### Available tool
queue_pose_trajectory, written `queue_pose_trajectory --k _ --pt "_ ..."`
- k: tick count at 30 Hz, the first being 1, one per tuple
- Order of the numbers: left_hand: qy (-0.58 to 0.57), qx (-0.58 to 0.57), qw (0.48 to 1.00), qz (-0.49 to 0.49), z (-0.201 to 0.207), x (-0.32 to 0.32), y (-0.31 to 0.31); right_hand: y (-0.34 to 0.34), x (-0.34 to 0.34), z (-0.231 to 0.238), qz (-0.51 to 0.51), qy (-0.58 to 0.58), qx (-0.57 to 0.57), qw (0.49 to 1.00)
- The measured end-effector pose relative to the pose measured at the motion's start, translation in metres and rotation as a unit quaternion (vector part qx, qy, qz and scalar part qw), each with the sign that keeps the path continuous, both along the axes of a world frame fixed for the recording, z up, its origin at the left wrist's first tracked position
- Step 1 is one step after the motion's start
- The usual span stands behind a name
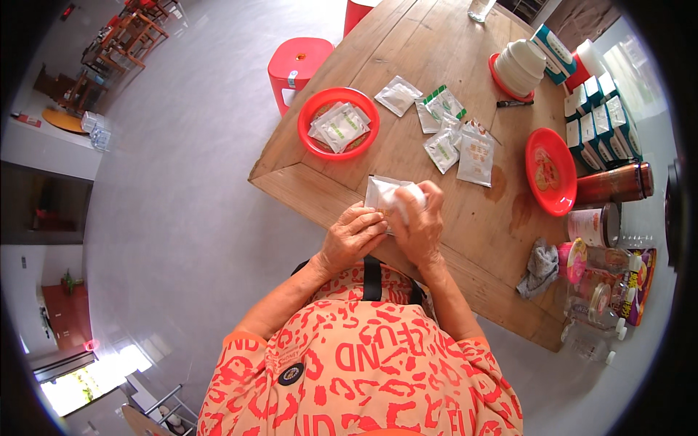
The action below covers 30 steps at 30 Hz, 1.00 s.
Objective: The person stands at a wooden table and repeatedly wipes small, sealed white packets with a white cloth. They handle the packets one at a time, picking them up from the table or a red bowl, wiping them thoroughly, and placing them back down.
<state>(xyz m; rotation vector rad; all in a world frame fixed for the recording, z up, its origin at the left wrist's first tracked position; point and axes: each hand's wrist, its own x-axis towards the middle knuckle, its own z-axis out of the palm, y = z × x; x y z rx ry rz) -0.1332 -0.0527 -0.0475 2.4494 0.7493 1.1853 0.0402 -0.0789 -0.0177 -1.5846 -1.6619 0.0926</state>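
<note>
Packet pinched at its edge by the left hand, wad gripped in the right hand, apparent wiping should go best with light, flat strokes.

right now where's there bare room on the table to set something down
Bare wood shows on the table between the right hand and the grey cloth, and farther off between the loose packets and the clear glass. It's crowded along the right edge, with tissue packs, a thermos and bottles, and in the middle among those packets.
</note>
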Motion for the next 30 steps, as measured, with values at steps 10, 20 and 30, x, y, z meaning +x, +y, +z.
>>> queue_pose_trajectory --k 10,20,30 --pt "0.014 0.021 1.000 -0.009 -0.002 -0.002 0.003 0.010 -0.006 -0.010 -0.055 -0.046 0.009 0.997" --pt "-0.046 0.027 0.996 -0.072 -0.014 -0.008 0.008 0.006 -0.008 0.007 0.098 -0.157 -0.039 0.982" --pt "-0.038 0.035 0.998 -0.041 -0.005 -0.005 0.006 0.042 -0.023 0.005 -0.027 -0.135 -0.061 0.989"
